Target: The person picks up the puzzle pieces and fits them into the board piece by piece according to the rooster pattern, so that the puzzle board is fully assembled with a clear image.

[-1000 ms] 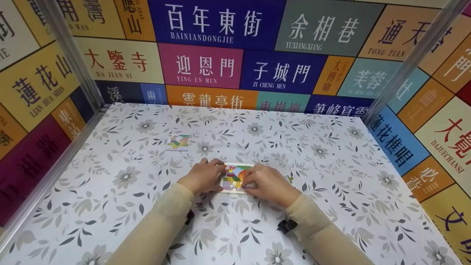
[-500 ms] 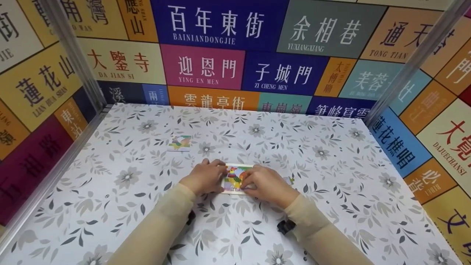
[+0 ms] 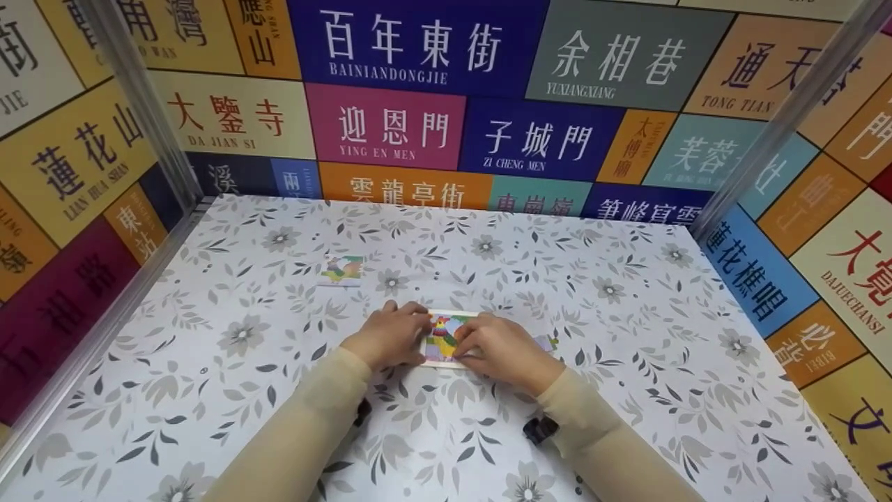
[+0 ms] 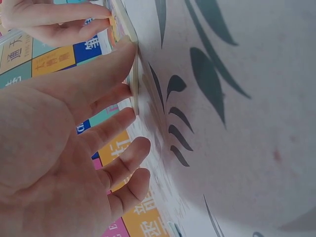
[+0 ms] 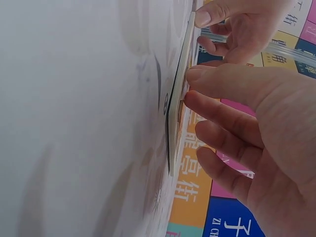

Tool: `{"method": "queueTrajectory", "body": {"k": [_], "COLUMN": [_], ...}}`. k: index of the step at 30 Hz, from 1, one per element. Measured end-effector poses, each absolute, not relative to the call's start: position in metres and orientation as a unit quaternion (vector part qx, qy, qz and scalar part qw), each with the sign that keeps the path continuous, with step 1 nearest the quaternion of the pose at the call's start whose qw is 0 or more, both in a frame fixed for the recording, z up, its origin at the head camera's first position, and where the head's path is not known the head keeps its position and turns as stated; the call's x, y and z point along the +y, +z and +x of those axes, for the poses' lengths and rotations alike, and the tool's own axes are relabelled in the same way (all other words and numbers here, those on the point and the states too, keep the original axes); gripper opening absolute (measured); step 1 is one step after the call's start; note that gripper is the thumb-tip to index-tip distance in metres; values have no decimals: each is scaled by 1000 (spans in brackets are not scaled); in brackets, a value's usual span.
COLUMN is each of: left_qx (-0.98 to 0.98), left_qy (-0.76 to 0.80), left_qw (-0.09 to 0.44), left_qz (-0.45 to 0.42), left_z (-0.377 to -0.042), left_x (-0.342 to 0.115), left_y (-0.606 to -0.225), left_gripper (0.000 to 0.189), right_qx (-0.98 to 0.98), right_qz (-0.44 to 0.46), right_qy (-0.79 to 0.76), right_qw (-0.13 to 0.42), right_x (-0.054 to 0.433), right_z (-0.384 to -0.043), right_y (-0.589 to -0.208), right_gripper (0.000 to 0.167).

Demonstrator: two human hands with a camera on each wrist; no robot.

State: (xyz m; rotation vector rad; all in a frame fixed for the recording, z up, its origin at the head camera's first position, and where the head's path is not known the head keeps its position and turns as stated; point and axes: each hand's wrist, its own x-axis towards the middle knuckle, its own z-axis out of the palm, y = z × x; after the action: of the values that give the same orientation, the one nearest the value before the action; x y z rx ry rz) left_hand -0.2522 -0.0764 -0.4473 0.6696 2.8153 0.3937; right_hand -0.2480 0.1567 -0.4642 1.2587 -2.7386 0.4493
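A small jigsaw puzzle board (image 3: pixel 449 312) with a pale rim lies flat between the hands; its picture has a colourful rooster. My left hand (image 3: pixel 391 338) holds the board's left side, the thumb by the near corner and other fingertips along the edge, seen in the left wrist view. Over the board's right part, my right hand (image 3: pixel 512 352) pinches a small puzzle piece (image 4: pixel 112 20) between thumb and index finger, low against the picture. An orange bit of that piece shows in the left wrist view; its rest is covered by fingers. The right hand hides much of the board's right side.
Near the back left lies a square colourful puzzle section (image 3: pixel 341 270). Partly behind the right hand, more puzzle pieces (image 3: pixel 549 342) with a green bit lie on the flower-patterned tabletop (image 3: pixel 446 432). Walls with coloured sign panels (image 3: pixel 390 125) enclose the table.
The right fingertips shift slightly leftward over the lower part of the board, still pinching. Its left hand stays on the board's edge. The head view has tilted slightly.
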Motion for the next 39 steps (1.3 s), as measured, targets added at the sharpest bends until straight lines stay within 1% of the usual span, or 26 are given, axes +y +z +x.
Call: {"method": "queueTrajectory", "body": {"k": [3, 8, 15, 19, 26, 32, 39], "left_qx": [957, 959, 959, 960, 959, 957, 958], "left_qy": [138, 131, 125, 122, 123, 129, 127], "left_qw": [107, 117, 122, 128, 134, 113, 115], "left_qz": [231, 224, 221, 218, 217, 234, 232], "left_z": [-252, -253, -252, -253, -255, -253, -254], "left_x": [-77, -76, -76, -75, -76, -78, -77], "left_y": [-448, -448, -447, -447, -449, -450, -450], "left_gripper": [41, 45, 50, 50, 54, 50, 52], "right_qx": [-897, -902, -904, -908, -912, -917, -920], "right_qz": [410, 398, 395, 375, 355, 342, 332], "right_qy": [156, 162, 167, 187, 204, 207, 208], "right_qw": [42, 21, -5, -18, -8, 2, 11], "right_x": [157, 155, 156, 159, 172, 186, 203], "right_z": [-248, -248, -246, -244, -241, -240, -240], "right_y": [-466, -463, -458, -454, -452, -455, -458], "right_gripper": [6, 6, 13, 15, 13, 16, 12]}}
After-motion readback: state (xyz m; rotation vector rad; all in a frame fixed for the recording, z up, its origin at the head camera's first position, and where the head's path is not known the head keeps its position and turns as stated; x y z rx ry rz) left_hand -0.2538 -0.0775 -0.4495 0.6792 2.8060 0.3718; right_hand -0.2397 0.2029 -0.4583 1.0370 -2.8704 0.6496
